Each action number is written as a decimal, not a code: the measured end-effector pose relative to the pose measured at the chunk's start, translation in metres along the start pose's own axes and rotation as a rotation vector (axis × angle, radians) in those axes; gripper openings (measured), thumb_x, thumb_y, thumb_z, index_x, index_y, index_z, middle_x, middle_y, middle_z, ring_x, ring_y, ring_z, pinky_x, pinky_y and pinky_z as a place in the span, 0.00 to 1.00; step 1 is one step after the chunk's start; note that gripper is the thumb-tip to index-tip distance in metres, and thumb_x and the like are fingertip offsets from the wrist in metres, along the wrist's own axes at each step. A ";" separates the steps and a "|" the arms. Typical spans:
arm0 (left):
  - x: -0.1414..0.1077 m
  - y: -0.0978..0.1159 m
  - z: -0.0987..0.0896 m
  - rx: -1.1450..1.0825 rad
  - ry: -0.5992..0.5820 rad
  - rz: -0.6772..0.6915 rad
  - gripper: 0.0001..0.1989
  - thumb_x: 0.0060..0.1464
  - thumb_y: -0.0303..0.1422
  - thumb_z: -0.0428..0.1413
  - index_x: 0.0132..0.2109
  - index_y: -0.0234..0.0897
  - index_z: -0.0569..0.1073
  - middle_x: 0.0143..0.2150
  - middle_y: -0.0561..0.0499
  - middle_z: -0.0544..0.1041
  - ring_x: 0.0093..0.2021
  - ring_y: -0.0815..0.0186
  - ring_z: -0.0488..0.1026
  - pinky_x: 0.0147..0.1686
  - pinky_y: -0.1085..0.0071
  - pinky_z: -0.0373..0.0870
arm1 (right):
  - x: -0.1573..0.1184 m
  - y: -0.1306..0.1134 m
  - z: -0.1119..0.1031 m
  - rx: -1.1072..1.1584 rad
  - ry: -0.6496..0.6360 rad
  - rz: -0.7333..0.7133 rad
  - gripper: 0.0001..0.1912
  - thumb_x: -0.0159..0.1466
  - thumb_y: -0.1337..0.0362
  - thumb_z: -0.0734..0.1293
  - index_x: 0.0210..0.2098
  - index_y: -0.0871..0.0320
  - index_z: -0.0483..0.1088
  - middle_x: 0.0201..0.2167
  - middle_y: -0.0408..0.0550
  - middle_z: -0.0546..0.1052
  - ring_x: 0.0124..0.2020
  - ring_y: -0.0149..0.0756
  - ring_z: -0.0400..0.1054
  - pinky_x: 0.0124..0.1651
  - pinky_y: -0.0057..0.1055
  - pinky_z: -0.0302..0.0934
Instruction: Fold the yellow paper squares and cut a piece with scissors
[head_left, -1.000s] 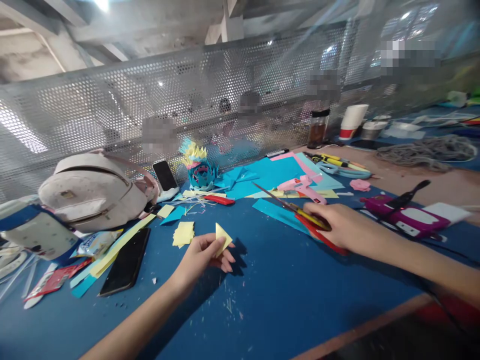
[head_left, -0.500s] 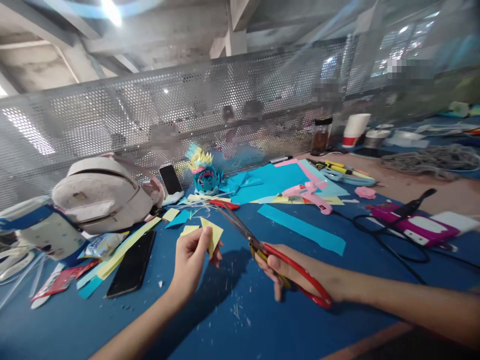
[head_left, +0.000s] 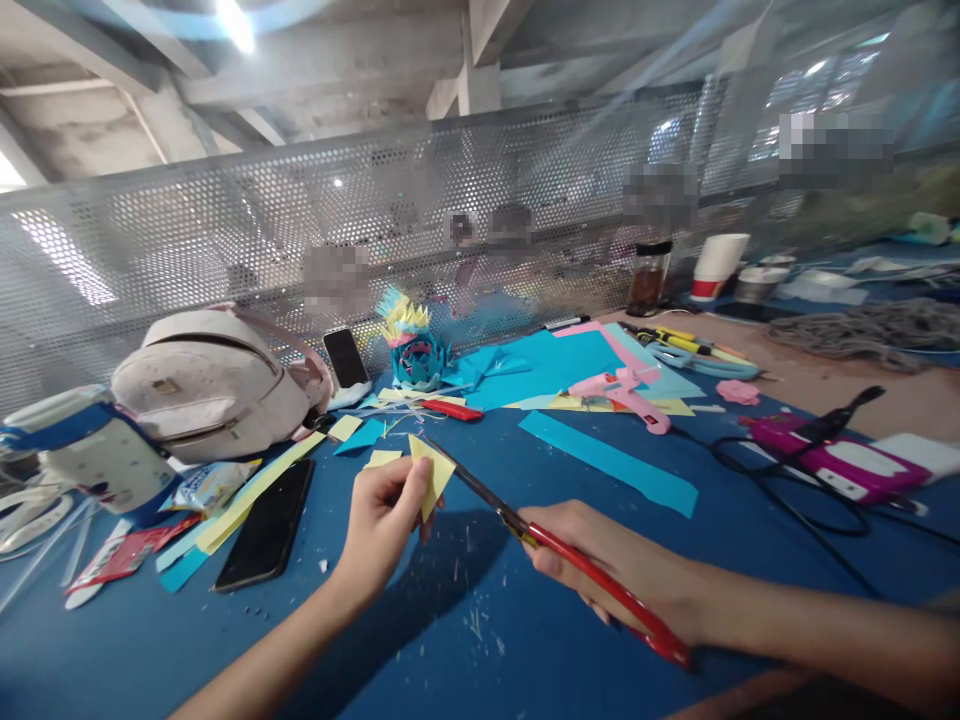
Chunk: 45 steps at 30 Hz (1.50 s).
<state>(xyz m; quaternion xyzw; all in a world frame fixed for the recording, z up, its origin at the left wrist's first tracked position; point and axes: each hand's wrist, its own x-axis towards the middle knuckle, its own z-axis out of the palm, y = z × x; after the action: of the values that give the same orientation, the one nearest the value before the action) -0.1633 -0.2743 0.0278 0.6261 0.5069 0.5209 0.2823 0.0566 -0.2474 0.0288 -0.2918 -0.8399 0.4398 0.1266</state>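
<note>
Pinched between the thumb and fingers of my left hand (head_left: 382, 515) is a small folded piece of yellow paper (head_left: 433, 474), its pointed corner up. My right hand (head_left: 600, 565) grips a pair of red-handled scissors (head_left: 517, 520), blades pointing up and left. The blade tips lie at the paper's right edge; whether they touch it I cannot tell. Behind the hands, a red utility knife (head_left: 452, 409) lies among paper scraps. A blue paper strip (head_left: 607, 462) rests to the right, near a pink glue gun (head_left: 626, 393).
At the left are a black phone (head_left: 266, 525), a pale backpack (head_left: 210, 390) and a mug (head_left: 97, 450). A blue and yellow paper model (head_left: 416, 350) stands at the back, before a perforated metal screen (head_left: 187, 240). A magenta device (head_left: 832, 458) with black cable lies right.
The scissors have turned in my right hand, from broad side to edge-on, and their blades have come nearer the yellow paper. My left hand keeps its pinch.
</note>
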 end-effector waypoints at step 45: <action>0.000 0.001 0.000 -0.035 -0.093 -0.059 0.25 0.59 0.43 0.47 0.18 0.33 0.67 0.11 0.56 0.64 0.12 0.74 0.63 0.16 0.78 0.57 | -0.004 -0.002 -0.001 0.016 -0.018 0.009 0.30 0.60 0.36 0.50 0.25 0.59 0.55 0.17 0.37 0.55 0.17 0.22 0.48 0.17 0.20 0.43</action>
<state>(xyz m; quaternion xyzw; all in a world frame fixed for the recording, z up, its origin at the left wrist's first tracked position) -0.1629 -0.2743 0.0291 0.6296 0.5023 0.4914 0.3316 0.0592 -0.2500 0.0315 -0.2903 -0.8361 0.4499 0.1193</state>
